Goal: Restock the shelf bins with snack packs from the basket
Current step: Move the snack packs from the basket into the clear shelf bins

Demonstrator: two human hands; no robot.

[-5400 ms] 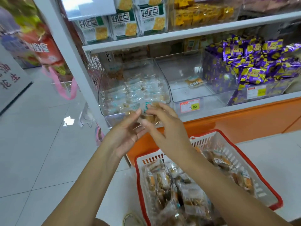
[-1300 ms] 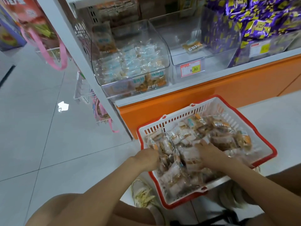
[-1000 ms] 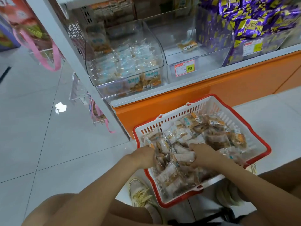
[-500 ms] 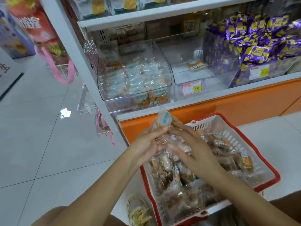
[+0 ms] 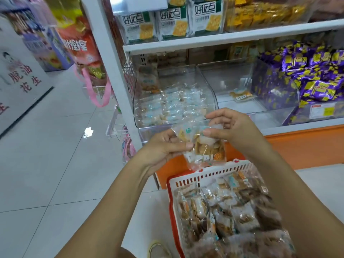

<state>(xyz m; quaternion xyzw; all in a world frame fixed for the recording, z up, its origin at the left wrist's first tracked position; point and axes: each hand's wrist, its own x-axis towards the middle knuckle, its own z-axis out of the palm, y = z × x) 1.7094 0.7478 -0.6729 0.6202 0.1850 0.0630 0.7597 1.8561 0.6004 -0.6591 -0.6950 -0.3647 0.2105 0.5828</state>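
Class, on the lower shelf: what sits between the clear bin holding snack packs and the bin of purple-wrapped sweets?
A third clear bin, nearly empty, with a single snack pack lying near its back. The head view shows it.

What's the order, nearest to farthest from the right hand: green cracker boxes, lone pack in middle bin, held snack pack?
1. held snack pack, touching the right hand.
2. lone pack, middle bin.
3. green cracker boxes, upper shelf.

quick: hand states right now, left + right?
Left hand: closed, gripping the snack packs.
Right hand: closed, pinching the top of the same snack packs.
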